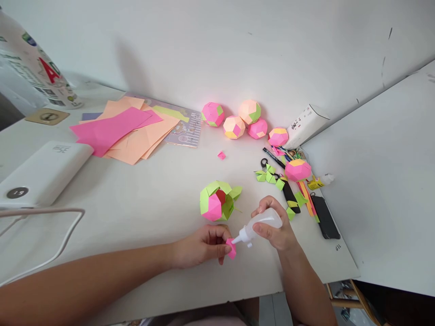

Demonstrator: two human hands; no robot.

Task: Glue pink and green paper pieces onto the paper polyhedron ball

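Observation:
My left hand (203, 244) pinches a small folded pink paper piece (231, 248) just above the white table (142, 199). My right hand (274, 226) is wrapped round a small white glue bottle (258, 225), tilted so its nozzle touches the pink piece. Just behind my hands lies a partly built green and pink paper ball (217, 201) with loose green flaps sticking out.
Several finished paper balls (234, 127) sit at the back by the wall, another (297, 170) lies on a pile of pens, scissors and green folded pieces. Pink and orange paper sheets (125, 129) lie far left. A white power bank (42, 174) and cable are at left. A black phone (325, 216) lies right.

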